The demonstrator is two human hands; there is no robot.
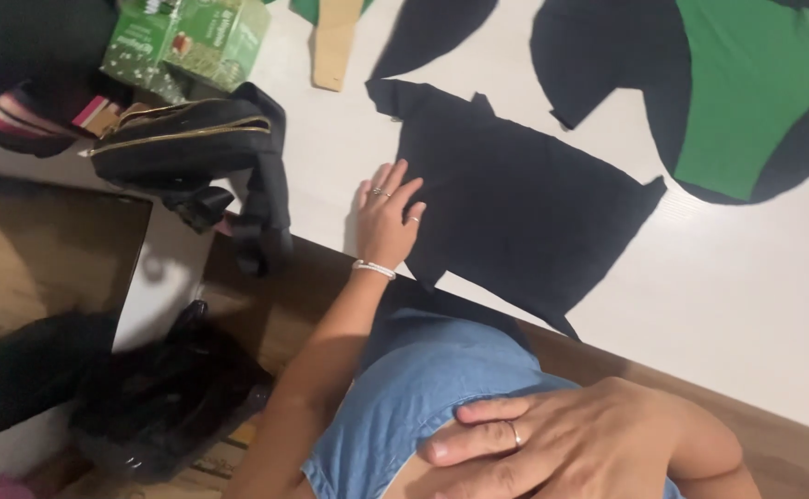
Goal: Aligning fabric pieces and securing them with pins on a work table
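1. Head view, containers: a green carton box (pixel 187 37) sits at the upper left of the frame, its contents not visible; just below it a black bag with gold trim (pixel 183 139) lies closed at the table's left end, its strap hanging over the edge. Another dark bag (pixel 159 397) rests on the floor at lower left; what is inside cannot be told
2. Head view, edges and room: the white table (pixel 728 277) runs diagonally, its wooden edge crossing from centre left to lower right. A black fabric piece (pixel 515 203) lies flat in the middle of the frame, its lower corner reaching the table edge. A green and black fabric piece (pixel 747 92) lies at upper right, well apart from it, with bare white tabletop between and below them
3. Head view, fingers: the left hand (pixel 388 222), rings on the fingers and a white bracelet at the wrist, rests palm down with fingers straight and slightly spread on the left border of the black fabric piece, gripping nothing. The right hand (pixel 552 444), at the bottom of the frame, lies flat with fingers loosely extended on light blue denim clothing (pixel 404 388), holding nothing
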